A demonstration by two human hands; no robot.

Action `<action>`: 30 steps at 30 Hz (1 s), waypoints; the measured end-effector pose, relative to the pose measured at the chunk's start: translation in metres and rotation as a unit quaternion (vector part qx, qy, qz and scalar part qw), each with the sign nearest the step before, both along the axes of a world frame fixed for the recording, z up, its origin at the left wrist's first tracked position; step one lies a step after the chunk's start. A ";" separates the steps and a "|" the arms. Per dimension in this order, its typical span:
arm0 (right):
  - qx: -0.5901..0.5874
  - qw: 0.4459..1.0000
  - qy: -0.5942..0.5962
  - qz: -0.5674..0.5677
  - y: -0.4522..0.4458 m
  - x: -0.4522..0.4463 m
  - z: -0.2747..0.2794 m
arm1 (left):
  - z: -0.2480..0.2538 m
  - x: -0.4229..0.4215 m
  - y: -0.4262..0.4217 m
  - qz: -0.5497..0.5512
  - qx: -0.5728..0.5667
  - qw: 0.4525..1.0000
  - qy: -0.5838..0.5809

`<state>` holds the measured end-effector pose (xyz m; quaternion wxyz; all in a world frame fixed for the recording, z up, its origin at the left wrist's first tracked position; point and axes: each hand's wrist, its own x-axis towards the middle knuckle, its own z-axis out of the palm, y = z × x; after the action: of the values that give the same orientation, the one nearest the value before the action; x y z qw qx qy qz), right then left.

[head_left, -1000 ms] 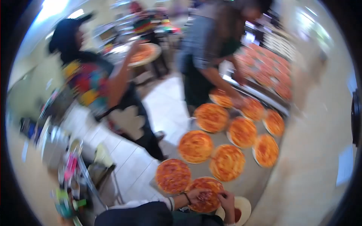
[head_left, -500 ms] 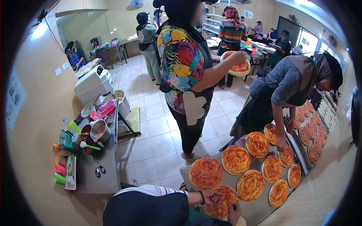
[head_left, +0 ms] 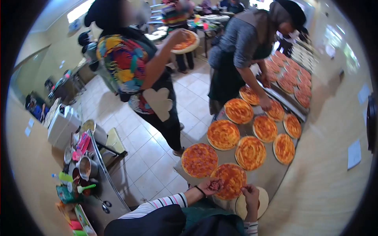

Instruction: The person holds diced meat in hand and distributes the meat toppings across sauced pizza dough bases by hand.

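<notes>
My left hand [head_left: 210, 186] is cupping reddish pieces [head_left: 216, 184] | right hand [head_left: 251, 193] is pinching fingertips together, content I cannot tell | hands are now standing wider apart | sauced pizza [head_left: 231, 180] is lying between them on the surface [head_left: 268, 173], leaving its top easier to work on

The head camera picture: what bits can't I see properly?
Head view: part of the pale round dough base, hidden behind the right hand.
Head view: how many small red-brown pieces the left hand holds; they overlap and are too small.
Head view: whether the right hand pinches anything; too small to tell.
Head view: the black object far right, cut off by the dark edge.
</notes>
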<state>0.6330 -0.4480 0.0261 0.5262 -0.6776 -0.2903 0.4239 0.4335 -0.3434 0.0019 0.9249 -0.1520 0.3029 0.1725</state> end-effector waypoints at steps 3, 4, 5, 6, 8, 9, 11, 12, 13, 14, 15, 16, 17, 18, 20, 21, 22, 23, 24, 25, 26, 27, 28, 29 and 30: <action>-0.020 0.996 -0.085 0.001 -0.007 0.006 -0.014 | -0.023 -0.004 -0.002 0.013 -0.023 0.997 -0.069; -0.035 0.990 -0.138 0.004 -0.008 0.009 -0.019 | -0.006 -0.003 0.003 0.013 -0.067 0.997 -0.035; -0.049 0.987 -0.155 -0.009 -0.009 0.011 -0.030 | -0.010 -0.006 0.004 0.009 -0.072 0.994 -0.078; -0.056 0.984 -0.165 -0.023 -0.007 0.011 -0.034 | -0.019 -0.008 0.007 -0.011 -0.062 0.995 -0.078; -0.061 0.981 -0.171 -0.069 -0.003 0.014 -0.044 | -0.018 -0.012 0.007 0.001 -0.053 0.998 -0.034; -0.046 0.984 -0.151 -0.086 -0.001 0.015 -0.051 | -0.010 -0.007 0.008 0.023 0.018 0.998 0.049; -0.035 0.990 -0.036 -0.135 0.012 0.012 -0.056 | -0.004 -0.011 0.013 0.001 0.065 0.996 0.054; -0.046 0.989 -0.036 -0.139 0.018 0.013 -0.058 | -0.002 -0.011 0.015 -0.004 0.055 0.997 0.055; -0.078 0.988 -0.051 -0.125 0.022 0.011 -0.059 | 0.000 -0.014 0.015 -0.006 0.064 0.997 0.040; -0.108 0.986 -0.066 -0.110 0.027 0.010 -0.062 | -0.001 -0.017 0.016 -0.007 0.074 0.997 0.024; -0.116 0.985 -0.064 -0.110 0.031 0.008 -0.067 | -0.006 -0.020 0.017 -0.013 0.080 0.997 0.005; -0.116 0.977 -0.134 -0.116 0.036 0.006 -0.070 | -0.009 -0.023 0.019 -0.013 0.074 0.997 0.006; -0.115 0.965 -0.204 -0.120 0.041 0.006 -0.072 | -0.011 -0.025 0.020 -0.023 0.077 0.997 0.016; -0.120 0.964 -0.205 -0.117 0.046 0.007 -0.074 | -0.014 -0.025 0.021 -0.031 0.081 0.996 0.026; -0.137 0.959 -0.221 -0.115 0.056 0.009 -0.077 | -0.017 -0.025 0.021 -0.030 0.083 0.995 0.039; -0.141 0.959 -0.221 -0.111 0.063 0.010 -0.079 | -0.018 -0.024 0.022 -0.031 0.091 0.994 0.053; -0.151 0.954 -0.246 -0.082 0.068 0.010 -0.081 | -0.018 -0.024 0.022 -0.029 0.086 0.994 0.055; -0.162 0.948 -0.270 -0.052 0.073 0.011 -0.081 | -0.019 -0.021 0.023 -0.023 0.067 0.997 0.034; -0.167 0.948 -0.267 -0.049 0.075 0.010 -0.080 | -0.021 -0.021 0.023 -0.017 0.048 0.999 0.014; -0.192 0.915 -0.353 -0.021 0.077 0.010 -0.078 | -0.029 -0.022 0.023 -0.017 0.040 0.999 0.000; -0.214 0.875 -0.435 0.008 0.079 0.007 -0.074 | -0.028 -0.021 0.024 -0.014 0.036 0.999 0.006; -0.216 0.877 -0.430 0.016 0.078 0.004 -0.072 | -0.025 -0.018 0.023 -0.026 0.053 0.998 0.036; -0.195 0.878 -0.437 -0.011 0.076 0.004 -0.069 | -0.024 -0.016 0.023 -0.035 0.072 0.995 0.065; -0.174 0.878 -0.444 -0.037 0.077 0.002 -0.067 | -0.026 -0.015 0.022 -0.031 0.080 0.995 0.046; -0.173 0.881 -0.439 -0.028 0.077 -0.005 -0.061 | -0.023 -0.012 0.023 -0.025 0.076 0.995 0.053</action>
<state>0.6278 -0.3711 -0.0345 0.2306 -0.8826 -0.3943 0.1114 0.4215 -0.3205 -0.0213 0.9203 -0.0642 0.3414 0.1800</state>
